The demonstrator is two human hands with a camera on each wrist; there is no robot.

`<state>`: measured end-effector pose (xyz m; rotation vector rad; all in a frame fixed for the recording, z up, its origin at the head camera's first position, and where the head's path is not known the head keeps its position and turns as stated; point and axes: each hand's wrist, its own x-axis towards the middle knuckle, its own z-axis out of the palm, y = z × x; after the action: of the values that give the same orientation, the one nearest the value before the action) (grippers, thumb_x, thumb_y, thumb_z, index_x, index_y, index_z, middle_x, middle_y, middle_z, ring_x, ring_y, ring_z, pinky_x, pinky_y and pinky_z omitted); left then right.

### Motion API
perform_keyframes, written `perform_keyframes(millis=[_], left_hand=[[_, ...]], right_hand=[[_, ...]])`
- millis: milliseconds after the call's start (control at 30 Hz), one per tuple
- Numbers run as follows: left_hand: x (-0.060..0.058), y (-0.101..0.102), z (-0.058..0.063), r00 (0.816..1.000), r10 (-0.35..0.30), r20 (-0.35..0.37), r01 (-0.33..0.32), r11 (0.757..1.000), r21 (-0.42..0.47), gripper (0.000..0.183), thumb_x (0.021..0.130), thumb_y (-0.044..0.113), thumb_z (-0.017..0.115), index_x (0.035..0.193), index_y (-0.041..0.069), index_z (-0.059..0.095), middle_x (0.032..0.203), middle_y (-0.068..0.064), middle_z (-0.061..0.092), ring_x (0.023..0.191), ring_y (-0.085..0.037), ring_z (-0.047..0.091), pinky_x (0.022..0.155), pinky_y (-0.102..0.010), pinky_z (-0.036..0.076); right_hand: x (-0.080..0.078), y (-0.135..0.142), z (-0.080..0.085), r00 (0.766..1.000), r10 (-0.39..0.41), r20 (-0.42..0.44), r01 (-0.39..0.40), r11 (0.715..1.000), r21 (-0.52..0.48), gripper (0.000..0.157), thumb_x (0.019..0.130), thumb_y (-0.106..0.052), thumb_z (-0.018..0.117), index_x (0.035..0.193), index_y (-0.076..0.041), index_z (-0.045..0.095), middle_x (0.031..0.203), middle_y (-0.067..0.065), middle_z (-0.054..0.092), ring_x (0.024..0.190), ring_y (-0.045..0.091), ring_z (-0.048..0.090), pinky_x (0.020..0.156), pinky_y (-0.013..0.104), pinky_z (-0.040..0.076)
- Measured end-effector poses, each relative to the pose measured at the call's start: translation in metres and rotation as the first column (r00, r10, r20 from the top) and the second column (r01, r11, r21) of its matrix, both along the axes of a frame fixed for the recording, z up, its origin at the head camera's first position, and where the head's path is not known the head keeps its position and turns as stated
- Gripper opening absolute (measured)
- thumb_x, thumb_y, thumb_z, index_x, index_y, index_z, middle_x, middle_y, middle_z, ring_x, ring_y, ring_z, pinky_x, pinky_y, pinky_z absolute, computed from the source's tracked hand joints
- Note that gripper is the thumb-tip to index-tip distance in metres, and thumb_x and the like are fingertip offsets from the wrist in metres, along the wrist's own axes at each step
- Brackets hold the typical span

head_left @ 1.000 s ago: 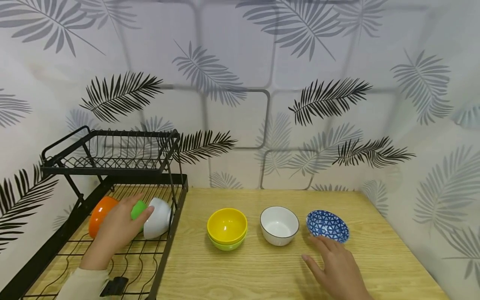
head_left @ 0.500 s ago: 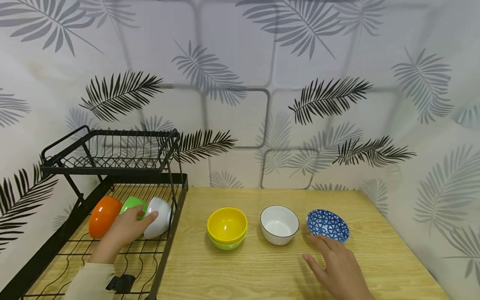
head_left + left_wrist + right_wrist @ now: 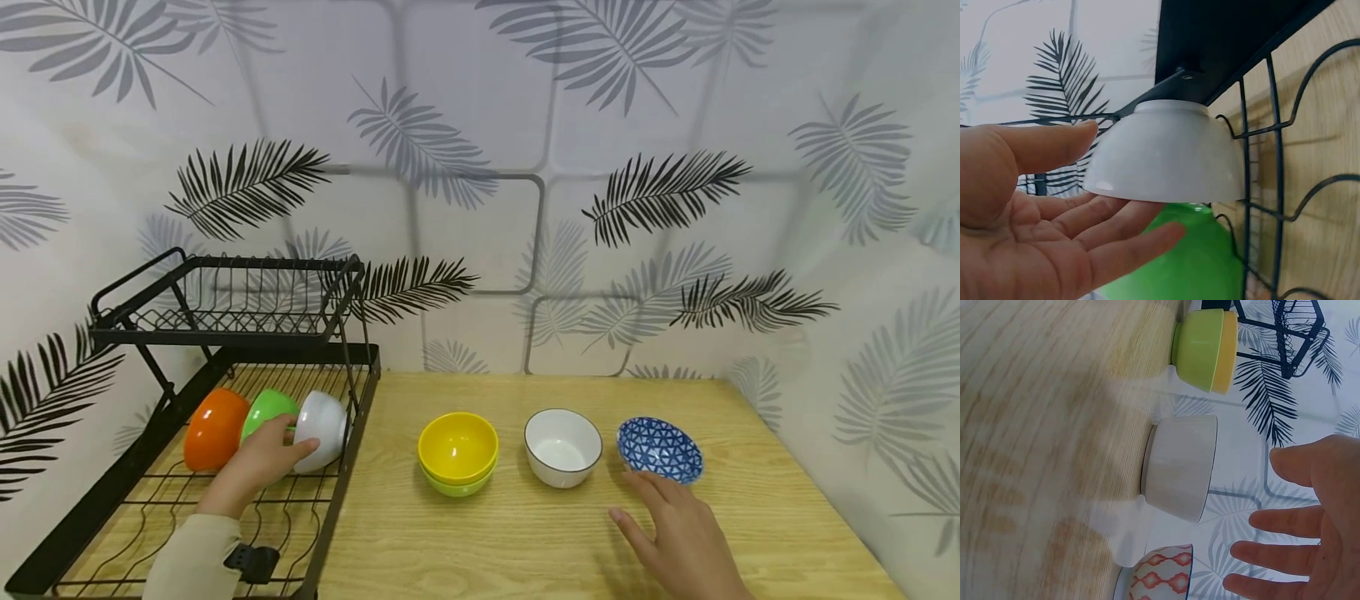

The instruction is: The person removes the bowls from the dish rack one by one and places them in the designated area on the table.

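Note:
My left hand (image 3: pixel 267 457) reaches into the lower rack level, its fingers in the gap between a green bowl (image 3: pixel 265 409) and a white bowl (image 3: pixel 321 432). In the left wrist view the white bowl (image 3: pixel 1166 156) stands on its side in the rack, fingers (image 3: pixel 1124 219) extended at its rim and the thumb beside its outer wall. An orange bowl (image 3: pixel 215 430) stands left of the green one. Over the table, my right hand (image 3: pixel 678 533) hovers with spread, relaxed fingers, holding nothing, just in front of a blue-patterned bowl (image 3: pixel 659 450).
A black two-level dish rack (image 3: pixel 217 340) stands at left, its upper basket above the bowls. On the wooden table (image 3: pixel 465 550) sit a yellow bowl (image 3: pixel 458 448) nested in a lime-green bowl (image 3: pixel 459 487), and a white dark-rimmed bowl (image 3: pixel 562 450). A leaf-patterned wall closes the back.
My left hand has moved right and slightly down, off the front of the green bowl and in between it and the white bowl. The right hand has hardly moved.

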<state>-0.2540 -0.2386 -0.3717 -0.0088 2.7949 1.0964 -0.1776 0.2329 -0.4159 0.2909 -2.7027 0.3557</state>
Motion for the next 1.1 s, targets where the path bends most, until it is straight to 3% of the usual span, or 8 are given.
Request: perform_keyframes(millis=[300, 567, 1100], left_hand=[[-0.007, -0.005, -0.011, 1.0, 0.002, -0.02, 0.0, 0.992, 0.124, 0.045, 0.099, 0.012, 0.052, 0.127, -0.021, 0.041, 0.125, -0.041, 0.048, 0.108, -0.046, 0.056, 0.082, -0.047, 0.055], [-0.008, -0.008, -0.015, 0.999, 0.043, -0.018, -0.039, 0.982, 0.186, 0.031, 0.099, 0.008, 0.05, 0.117, -0.018, 0.049, 0.115, -0.035, 0.057, 0.098, -0.038, 0.062, 0.079, -0.045, 0.057], [-0.007, -0.013, -0.022, 0.997, 0.064, -0.033, -0.053, 0.962, 0.268, 0.034, 0.1, 0.008, 0.05, 0.12, -0.019, 0.047, 0.119, -0.039, 0.054, 0.104, -0.046, 0.06, 0.079, -0.048, 0.057]], right_hand=[[0.0, 0.0, 0.0, 1.0, 0.004, 0.012, -0.004, 1.0, -0.009, 0.051, 0.088, -0.042, 0.068, 0.123, -0.005, 0.063, 0.123, 0.014, 0.062, 0.112, 0.038, 0.057, 0.092, 0.059, 0.046], [0.0, -0.001, -0.002, 1.0, 0.013, 0.003, -0.013, 1.0, -0.009, 0.05, 0.087, -0.04, 0.069, 0.122, -0.005, 0.063, 0.123, 0.013, 0.062, 0.112, 0.037, 0.057, 0.093, 0.057, 0.046], [0.001, -0.002, -0.004, 1.0, 0.011, 0.013, -0.011, 1.0, 0.01, 0.051, 0.087, -0.041, 0.069, 0.122, -0.005, 0.064, 0.128, 0.015, 0.06, 0.112, 0.038, 0.057, 0.089, 0.059, 0.048]])
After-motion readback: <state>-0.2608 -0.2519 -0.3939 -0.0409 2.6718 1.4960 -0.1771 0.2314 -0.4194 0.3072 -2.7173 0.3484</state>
